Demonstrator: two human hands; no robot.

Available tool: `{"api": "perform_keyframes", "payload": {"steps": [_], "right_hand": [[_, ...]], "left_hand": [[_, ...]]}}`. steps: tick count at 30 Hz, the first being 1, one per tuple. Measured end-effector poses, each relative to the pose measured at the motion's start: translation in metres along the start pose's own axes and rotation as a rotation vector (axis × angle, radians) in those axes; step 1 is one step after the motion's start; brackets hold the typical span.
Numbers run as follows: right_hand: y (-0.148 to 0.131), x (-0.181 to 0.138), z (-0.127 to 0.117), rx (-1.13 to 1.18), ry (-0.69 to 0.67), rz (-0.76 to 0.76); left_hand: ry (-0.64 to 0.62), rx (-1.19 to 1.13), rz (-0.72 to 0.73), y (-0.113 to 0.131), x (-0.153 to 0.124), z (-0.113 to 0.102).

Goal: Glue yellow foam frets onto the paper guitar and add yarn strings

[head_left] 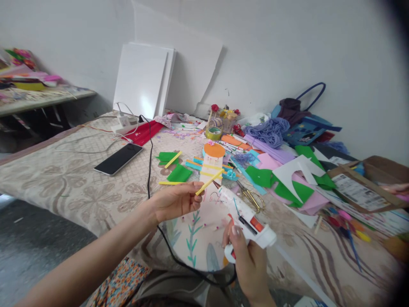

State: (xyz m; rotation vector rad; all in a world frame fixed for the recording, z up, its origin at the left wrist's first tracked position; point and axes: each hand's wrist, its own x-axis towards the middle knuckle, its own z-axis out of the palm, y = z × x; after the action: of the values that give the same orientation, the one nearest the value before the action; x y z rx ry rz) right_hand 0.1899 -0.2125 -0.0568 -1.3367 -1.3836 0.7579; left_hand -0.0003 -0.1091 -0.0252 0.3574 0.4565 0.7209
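Between the fingertips of my left hand (179,200) is a thin yellow paper strip (211,181), tilted up to the right. My right hand (247,260) grips a white hot glue gun (244,213), its nozzle close to the strip; whether they touch I cannot tell. A long glue stick (300,268) runs out of the gun's back. Beneath both hands lies a white paper cutout (204,230) with drawn leaves. Its upper part carries an orange circle (214,149), blue and yellow strips and a blue flower (230,174). Gold-handled scissors (255,199) rest just beyond the gun.
Green paper pieces (179,173) and a smartphone (119,159) lie to the left. A black cord (150,162) crosses the patterned tablecloth (79,183). At the right are paper scraps (297,179), blue yarn (266,131) and a cardboard box (361,187). White boards (140,81) lean against the wall.
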Motion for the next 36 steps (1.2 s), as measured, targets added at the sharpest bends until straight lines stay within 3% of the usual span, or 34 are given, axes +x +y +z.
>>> {"api": "perform_keyframes", "payload": {"steps": [12,19,36], "right_hand": [[0.003,0.007,-0.002,0.014,0.002,-0.063],[0.0,0.008,-0.001,0.051,0.041,0.003],[0.006,0.006,-0.003,0.049,-0.014,-0.03]], "left_hand": [[0.032,0.034,-0.008,-0.002,-0.005,-0.005],[0.027,0.044,0.001,-0.003,-0.01,-0.008],[0.001,0.067,0.006,-0.003,-0.009,-0.009]]}}
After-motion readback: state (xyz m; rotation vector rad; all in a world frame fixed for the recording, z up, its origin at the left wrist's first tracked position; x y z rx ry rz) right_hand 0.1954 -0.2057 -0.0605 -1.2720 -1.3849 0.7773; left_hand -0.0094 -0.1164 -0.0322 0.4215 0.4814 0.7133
